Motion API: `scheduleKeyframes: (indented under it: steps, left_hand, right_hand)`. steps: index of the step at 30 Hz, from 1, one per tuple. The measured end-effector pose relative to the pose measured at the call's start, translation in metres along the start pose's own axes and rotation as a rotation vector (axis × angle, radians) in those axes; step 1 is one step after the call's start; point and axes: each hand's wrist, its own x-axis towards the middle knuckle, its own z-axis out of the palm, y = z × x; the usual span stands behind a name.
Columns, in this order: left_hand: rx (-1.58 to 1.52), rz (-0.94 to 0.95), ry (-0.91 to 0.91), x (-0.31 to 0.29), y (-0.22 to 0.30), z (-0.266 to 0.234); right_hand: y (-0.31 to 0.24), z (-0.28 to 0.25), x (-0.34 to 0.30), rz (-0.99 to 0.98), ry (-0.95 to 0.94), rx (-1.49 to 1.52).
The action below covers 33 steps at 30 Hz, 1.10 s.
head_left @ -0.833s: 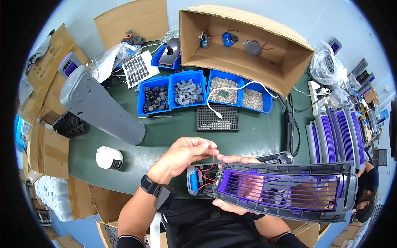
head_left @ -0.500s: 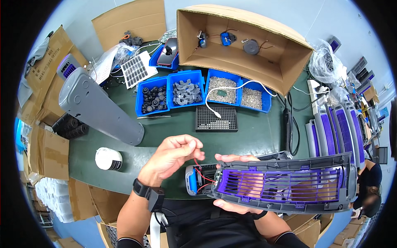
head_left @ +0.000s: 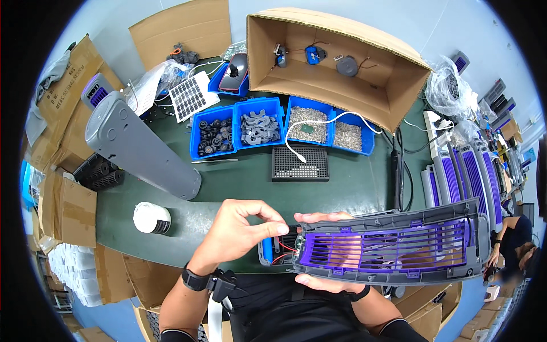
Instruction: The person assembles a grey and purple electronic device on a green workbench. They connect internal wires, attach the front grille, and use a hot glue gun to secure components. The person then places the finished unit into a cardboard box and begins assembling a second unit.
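Observation:
My right hand [head_left: 322, 283] holds a long grey fan cover with a purple slatted grille [head_left: 393, 279], its fingers along one edge and its thumb at the other. Part of the palm shows through the slats. The thumb and forefinger of my left hand [head_left: 236, 233] are pinched together at the cover's left end, at thin red wires [head_left: 286, 246] that run to this end. Under the cover lies a grey housing; a blue cylindrical part [head_left: 268, 249] shows inside it. The rest of that housing is hidden by the cover and my hand.
Blue bins [head_left: 259, 144] of small parts line the back, before an open cardboard box [head_left: 336, 85]. A black grid tray [head_left: 300, 178] lies ahead. A grey tower body [head_left: 145, 151] and white tub [head_left: 151, 218] stand left; purple-grilled units [head_left: 450, 176] stand right. Another person works far right.
My left hand has come down and to the right, bringing its fingertips close to the cover's end. The cover has tilted slightly, its right end a little higher.

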Motion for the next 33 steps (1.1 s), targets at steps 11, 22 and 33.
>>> scheduleKeyframes:
  steps: [11,22,33]
  left_hand:
    - [-0.237,-0.043,-0.032,-0.015,0.014,-0.013]
    - [-0.243,-0.061,0.038,-0.02,0.005,-0.003]
    - [-0.309,-0.144,-0.066,-0.019,0.001,-0.026]
  right_hand:
    - [0.007,0.0,-0.008,0.07,0.081,0.063]
    - [0.005,0.005,0.011,0.201,0.174,-0.01]
    - [0.006,0.005,0.066,0.623,0.209,0.086]
